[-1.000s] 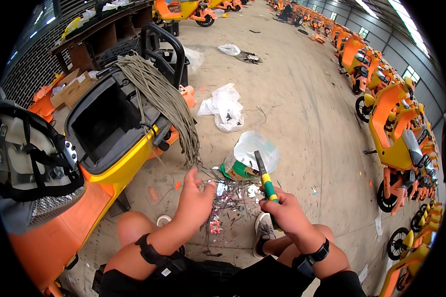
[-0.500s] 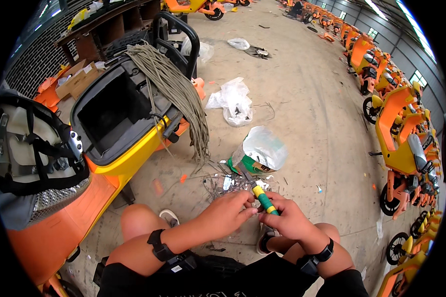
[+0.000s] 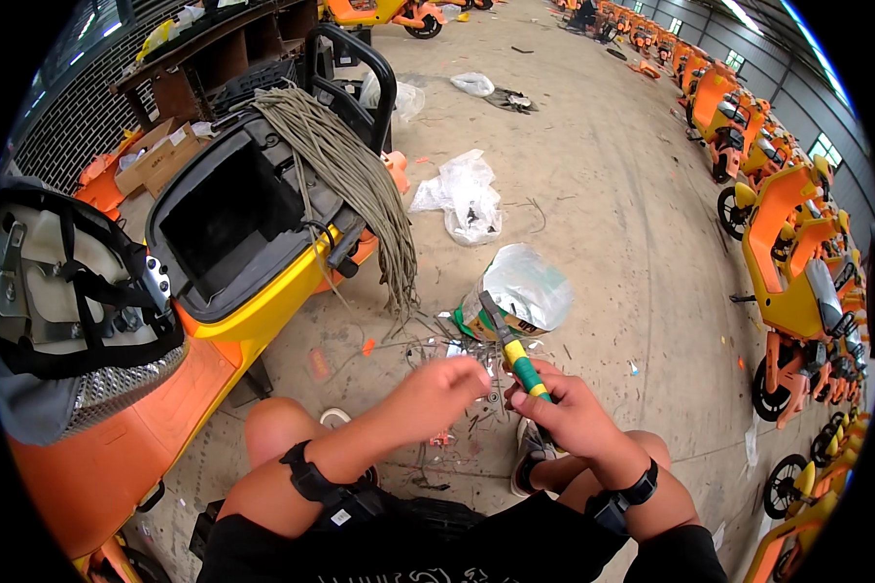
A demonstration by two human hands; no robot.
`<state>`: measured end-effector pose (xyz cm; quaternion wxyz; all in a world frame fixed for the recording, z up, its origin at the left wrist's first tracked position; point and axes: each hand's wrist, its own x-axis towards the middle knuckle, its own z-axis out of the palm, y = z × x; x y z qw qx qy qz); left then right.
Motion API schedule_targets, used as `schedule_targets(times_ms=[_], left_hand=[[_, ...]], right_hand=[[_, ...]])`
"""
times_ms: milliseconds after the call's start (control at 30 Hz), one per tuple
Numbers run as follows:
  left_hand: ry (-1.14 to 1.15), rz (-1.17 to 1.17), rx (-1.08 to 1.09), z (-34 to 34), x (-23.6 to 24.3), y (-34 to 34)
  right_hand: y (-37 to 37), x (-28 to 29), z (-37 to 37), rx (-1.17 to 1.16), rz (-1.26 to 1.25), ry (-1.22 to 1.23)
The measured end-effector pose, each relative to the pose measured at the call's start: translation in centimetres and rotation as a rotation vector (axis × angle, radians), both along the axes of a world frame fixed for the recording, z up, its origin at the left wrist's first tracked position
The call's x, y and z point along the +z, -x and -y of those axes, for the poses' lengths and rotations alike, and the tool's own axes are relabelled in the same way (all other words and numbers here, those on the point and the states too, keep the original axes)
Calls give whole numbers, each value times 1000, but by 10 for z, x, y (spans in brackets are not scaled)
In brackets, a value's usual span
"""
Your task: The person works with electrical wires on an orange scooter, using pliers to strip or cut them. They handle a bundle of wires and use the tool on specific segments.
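My right hand (image 3: pixel 566 400) is wrapped round the green and yellow handle of a knife-like tool (image 3: pixel 527 377); its dark, flat blade points up and away, in front of the bucket. To its left, a short gap apart, my left hand (image 3: pixel 447 386) has its fingers curled together and slightly blurred. Whether anything small is pinched in them is hidden. Beyond both hands stands a green bucket (image 3: pixel 468 322) with a pale plastic liner (image 3: pixel 527 282). Dark strips and scraps (image 3: pixel 428 345) litter the floor about its base.
Close on the left stands a yellow and orange scooter (image 3: pixel 253 325) with an open black compartment and a bundle of grey cord (image 3: pixel 345 160) over it. A crumpled clear plastic bag (image 3: pixel 469 199) lies farther out. Rows of scooters (image 3: pixel 787 248) line the right side.
My left hand has drawn back to the left, away from the tool and my right hand. The right hand keeps its hold on the tool. The view has shifted slightly.
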<state>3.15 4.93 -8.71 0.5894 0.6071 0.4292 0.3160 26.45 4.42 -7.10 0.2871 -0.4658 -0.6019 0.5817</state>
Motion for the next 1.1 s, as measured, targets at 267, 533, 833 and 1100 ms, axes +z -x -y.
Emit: schedule_targets(times_ms=[267, 533, 833, 1100], left_hand=[[198, 506, 567, -21, 21, 18], [258, 483, 393, -14, 12, 10], [239, 375, 346, -11, 9, 5], [75, 177, 282, -8, 10, 5]], right_hand=[[-1, -4, 6, 143, -151, 254], [9, -2, 11, 109, -86, -15], [9, 2, 14, 102, -20, -129], [11, 4, 16, 116, 65, -252]])
